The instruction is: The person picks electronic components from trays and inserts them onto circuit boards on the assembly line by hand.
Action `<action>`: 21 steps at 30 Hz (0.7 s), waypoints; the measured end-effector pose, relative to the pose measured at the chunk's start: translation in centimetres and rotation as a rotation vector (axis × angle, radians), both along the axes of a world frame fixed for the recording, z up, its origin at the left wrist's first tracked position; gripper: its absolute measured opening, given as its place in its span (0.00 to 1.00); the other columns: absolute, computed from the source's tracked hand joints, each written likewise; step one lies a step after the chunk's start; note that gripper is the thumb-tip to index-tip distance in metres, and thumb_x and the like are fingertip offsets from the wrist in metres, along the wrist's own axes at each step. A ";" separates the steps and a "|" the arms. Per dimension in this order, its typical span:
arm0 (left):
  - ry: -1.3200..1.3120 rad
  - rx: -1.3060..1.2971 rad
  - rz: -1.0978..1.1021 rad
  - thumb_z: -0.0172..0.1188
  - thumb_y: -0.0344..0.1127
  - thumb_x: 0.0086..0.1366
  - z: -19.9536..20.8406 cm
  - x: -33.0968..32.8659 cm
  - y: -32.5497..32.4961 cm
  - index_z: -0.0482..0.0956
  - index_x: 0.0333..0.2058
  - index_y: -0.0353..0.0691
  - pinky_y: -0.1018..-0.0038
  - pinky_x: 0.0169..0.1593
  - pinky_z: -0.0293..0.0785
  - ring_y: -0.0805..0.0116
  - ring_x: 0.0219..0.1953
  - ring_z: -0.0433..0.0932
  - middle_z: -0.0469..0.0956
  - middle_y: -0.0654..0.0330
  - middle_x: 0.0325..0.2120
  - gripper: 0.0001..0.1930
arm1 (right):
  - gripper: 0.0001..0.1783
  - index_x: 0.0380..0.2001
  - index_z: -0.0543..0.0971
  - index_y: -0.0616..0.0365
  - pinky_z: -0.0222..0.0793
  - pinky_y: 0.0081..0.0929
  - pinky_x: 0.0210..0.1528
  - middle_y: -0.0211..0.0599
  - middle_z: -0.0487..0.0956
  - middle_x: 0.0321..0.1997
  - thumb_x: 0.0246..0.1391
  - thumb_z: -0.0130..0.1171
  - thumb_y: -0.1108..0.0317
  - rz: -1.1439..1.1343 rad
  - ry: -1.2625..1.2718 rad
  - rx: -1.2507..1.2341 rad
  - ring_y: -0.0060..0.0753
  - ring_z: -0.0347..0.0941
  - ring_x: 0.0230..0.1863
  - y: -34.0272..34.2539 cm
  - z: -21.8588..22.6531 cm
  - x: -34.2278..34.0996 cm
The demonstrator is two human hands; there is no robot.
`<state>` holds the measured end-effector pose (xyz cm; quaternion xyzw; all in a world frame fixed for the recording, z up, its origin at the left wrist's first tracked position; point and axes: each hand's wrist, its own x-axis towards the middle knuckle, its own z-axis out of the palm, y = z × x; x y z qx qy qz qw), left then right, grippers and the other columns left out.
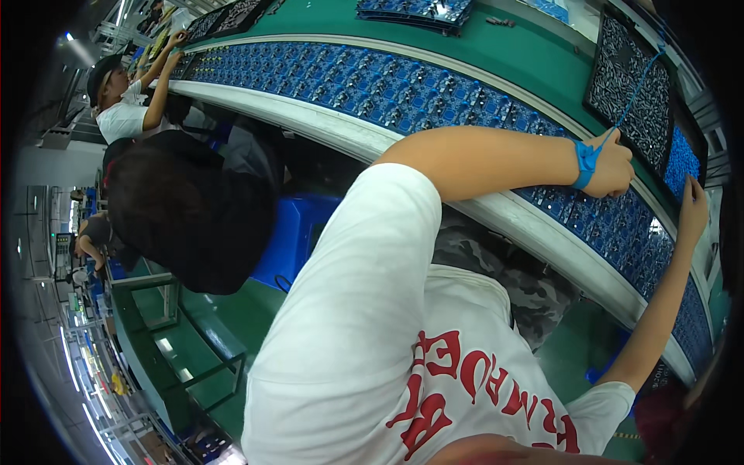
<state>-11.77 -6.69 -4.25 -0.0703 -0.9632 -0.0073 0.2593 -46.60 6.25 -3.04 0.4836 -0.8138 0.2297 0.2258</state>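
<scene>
My left hand (608, 164), with a blue wrist strap (586, 164) round its wrist, hovers over the line of blue circuit boards (387, 93). Its fingers are curled closed, and whatever they hold is hidden. At the far right, my right hand (694, 208) reaches to a heap of small blue components (683, 155) at the tray's edge. The fingertips there are pressed together, and anything between them is too small to make out. A black tray (601, 99) full of small dark and silvery parts lies just beyond my left hand.
A pale rail (341, 128) borders the curving line on my side. Stacked blue boards (415, 12) lie on the green surface (527, 58) beyond. To my left sits a person in a dark cap (190, 209) near a blue stool (291, 236); another person (124, 108) works farther along.
</scene>
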 end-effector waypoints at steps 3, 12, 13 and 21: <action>-0.030 -0.005 -0.002 0.68 0.36 0.49 0.6 -0.1 0.4 0.87 0.23 0.59 0.54 0.46 0.60 0.69 0.40 0.73 0.78 0.77 0.26 0.04 | 0.23 0.53 0.84 0.48 0.71 0.31 0.57 0.37 0.84 0.52 0.66 0.53 0.47 -0.091 -0.041 0.067 0.39 0.79 0.54 1.3 0.7 -1.1; 0.012 -0.004 0.025 0.67 0.36 0.50 -0.1 0.5 0.0 0.87 0.24 0.59 0.54 0.46 0.61 0.68 0.39 0.74 0.79 0.76 0.28 0.04 | 0.18 0.54 0.83 0.49 0.70 0.26 0.57 0.35 0.84 0.54 0.67 0.55 0.57 0.188 -0.292 -0.066 0.28 0.79 0.53 2.1 4.1 4.5; -0.021 -0.006 0.039 0.67 0.36 0.50 0.0 0.5 0.0 0.87 0.24 0.59 0.53 0.47 0.61 0.68 0.40 0.74 0.80 0.76 0.28 0.04 | 0.17 0.53 0.83 0.51 0.70 0.25 0.57 0.35 0.84 0.53 0.67 0.55 0.58 0.195 -0.267 -0.033 0.27 0.79 0.53 2.2 4.4 6.2; -0.056 -0.052 0.100 0.66 0.35 0.50 1.5 0.2 1.3 0.86 0.25 0.57 0.53 0.47 0.64 0.67 0.43 0.77 0.81 0.72 0.31 0.04 | 0.13 0.48 0.83 0.59 0.71 0.24 0.53 0.34 0.84 0.46 0.65 0.59 0.65 0.276 -0.534 0.176 0.26 0.78 0.47 4.6 5.8 16.7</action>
